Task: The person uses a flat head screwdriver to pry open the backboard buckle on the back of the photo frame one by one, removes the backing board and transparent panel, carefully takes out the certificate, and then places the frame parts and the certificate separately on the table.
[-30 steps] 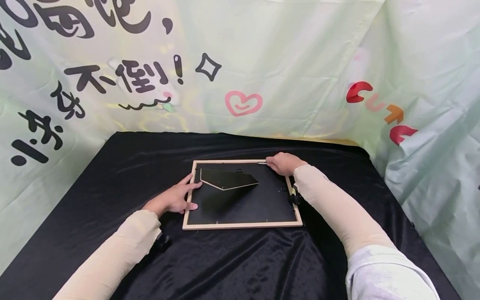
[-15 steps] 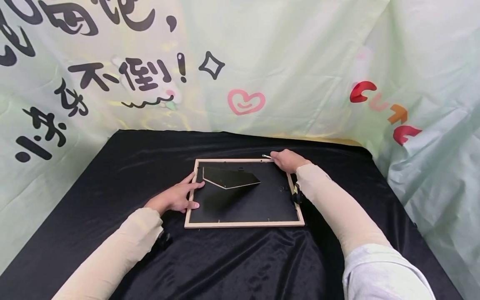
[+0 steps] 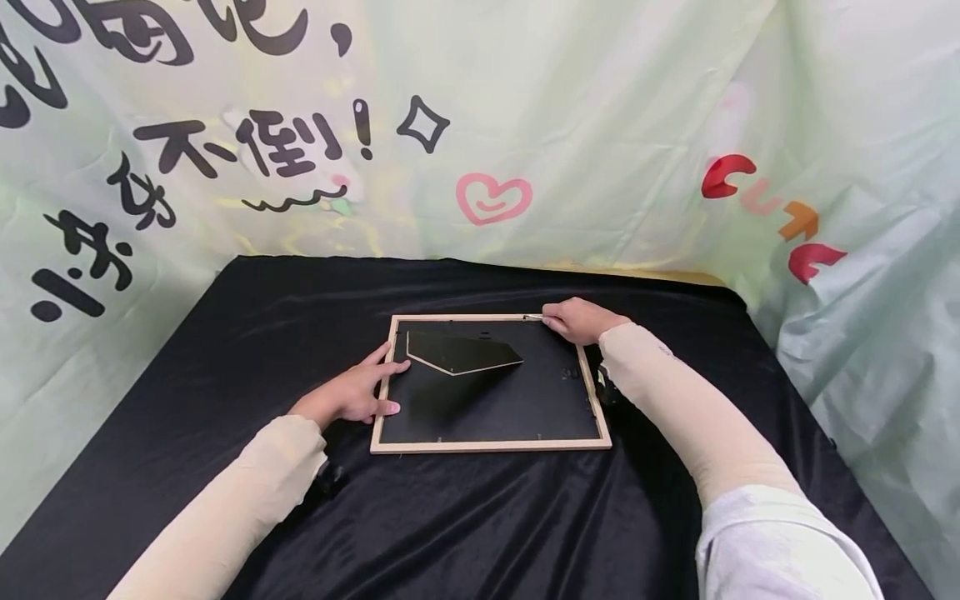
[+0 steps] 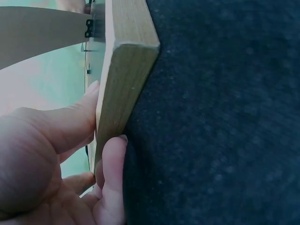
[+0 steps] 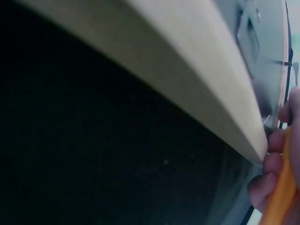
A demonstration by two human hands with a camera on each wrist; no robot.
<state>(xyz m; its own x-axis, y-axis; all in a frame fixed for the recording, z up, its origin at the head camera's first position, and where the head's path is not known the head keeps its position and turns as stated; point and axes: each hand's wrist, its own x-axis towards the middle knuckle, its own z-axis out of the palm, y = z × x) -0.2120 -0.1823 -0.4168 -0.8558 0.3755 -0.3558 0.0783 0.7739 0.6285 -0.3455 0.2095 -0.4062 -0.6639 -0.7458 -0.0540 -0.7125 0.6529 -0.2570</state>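
In the head view I have a wooden picture frame [image 3: 491, 447] lying back side up at the middle of the black-draped surface [image 3: 300, 300], its black easel stand [image 3: 465, 352] angled up from the backing board [image 3: 487, 408]. The person's left hand [image 3: 352, 396] grips the frame's left bar; from the left wrist I see the thumb on the upper face and a finger against the outer side. The right hand [image 3: 581, 321], at the far right corner, has its fingers curled around an orange-handled tool [image 5: 281, 187]. The tool's slim metal tip points left along the far bar; I cannot tell whether it touches. A pale printed backdrop [image 3: 600, 125] hangs beyond.
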